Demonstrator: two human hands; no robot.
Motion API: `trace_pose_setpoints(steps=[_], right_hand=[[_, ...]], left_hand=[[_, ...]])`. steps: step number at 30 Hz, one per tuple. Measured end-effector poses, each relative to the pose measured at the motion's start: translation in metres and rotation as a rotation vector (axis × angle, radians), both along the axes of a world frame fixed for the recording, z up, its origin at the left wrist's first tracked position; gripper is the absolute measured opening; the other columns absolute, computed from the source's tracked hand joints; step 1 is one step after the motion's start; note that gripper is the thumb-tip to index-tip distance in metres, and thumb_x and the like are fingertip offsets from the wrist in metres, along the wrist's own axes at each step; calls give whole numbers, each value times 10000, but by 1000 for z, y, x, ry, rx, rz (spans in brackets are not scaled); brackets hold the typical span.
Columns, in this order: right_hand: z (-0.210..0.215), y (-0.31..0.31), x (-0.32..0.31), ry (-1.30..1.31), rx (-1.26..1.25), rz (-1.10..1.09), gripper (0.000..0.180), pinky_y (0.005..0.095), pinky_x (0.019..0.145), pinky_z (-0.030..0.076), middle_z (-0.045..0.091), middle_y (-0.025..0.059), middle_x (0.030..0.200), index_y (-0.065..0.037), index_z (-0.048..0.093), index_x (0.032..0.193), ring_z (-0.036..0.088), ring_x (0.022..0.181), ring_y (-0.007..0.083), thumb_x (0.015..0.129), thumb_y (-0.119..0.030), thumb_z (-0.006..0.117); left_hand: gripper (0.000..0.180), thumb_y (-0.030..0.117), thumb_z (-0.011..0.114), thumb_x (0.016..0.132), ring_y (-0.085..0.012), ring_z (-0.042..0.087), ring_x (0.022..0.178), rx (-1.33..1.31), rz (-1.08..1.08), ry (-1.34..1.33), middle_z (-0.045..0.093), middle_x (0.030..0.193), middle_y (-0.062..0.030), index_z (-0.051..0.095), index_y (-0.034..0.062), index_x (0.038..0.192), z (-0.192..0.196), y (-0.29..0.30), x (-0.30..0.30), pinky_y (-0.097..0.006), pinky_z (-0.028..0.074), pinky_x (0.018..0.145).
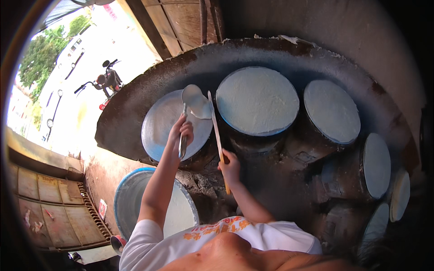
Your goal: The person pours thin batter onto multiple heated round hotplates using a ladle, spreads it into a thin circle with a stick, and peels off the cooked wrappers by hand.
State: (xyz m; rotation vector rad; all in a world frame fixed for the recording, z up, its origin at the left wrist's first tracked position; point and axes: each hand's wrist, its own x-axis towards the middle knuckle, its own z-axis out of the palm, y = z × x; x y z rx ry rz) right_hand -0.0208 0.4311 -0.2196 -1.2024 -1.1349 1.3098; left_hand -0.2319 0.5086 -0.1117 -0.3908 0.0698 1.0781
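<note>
- the left hand is closed round the handle of a metal ladle, whose whitish bowl hangs just over the far right edge of the nearest steaming drum, handle running back toward the person.
- the right hand is closed on a long thin stick, pointing away between that drum and the next white-topped drum (the stick lies just beside the ladle).
- a blue-rimmed basin of pale batter sits below the left forearm; more covered drums curve off right.

Street-side kitchen; round steamers
</note>
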Motion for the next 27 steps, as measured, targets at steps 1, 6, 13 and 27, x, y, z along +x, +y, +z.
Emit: trace_pose_setpoints(steps=[1,6,13,27], right_hand=[[0,10,-6,-6,-5,-9,508,287,596,521,573,98,1027,-21,581,1176,614,736,179,686,110,577],[12,35,-61,-361,455,14,480,391,856,410,516,171,992,-9,563,1037,504,958,365,574,115,535],[30,41,-14,-652,557,2,433,409,830,445,543,135,1034,-11,610,1043,510,941,346,636,111,525],[38,67,-106,-650,565,166,324,379,870,449,599,130,985,-37,635,951,547,968,326,651,36,537]], left_hand=[[341,269,487,964,-62,322,413,-32,26,130,319,527,35,397,104,680,-2,16,-1,-210,307,373],[275,242,502,956,-68,335,430,-48,146,194,334,533,32,423,119,724,-30,50,-21,-206,311,382],[217,189,490,960,-64,334,445,3,169,196,327,544,30,448,112,761,-22,47,-91,-197,311,387],[89,140,465,958,-43,292,425,112,365,675,314,539,45,518,146,1028,-61,15,-149,-181,261,365]])
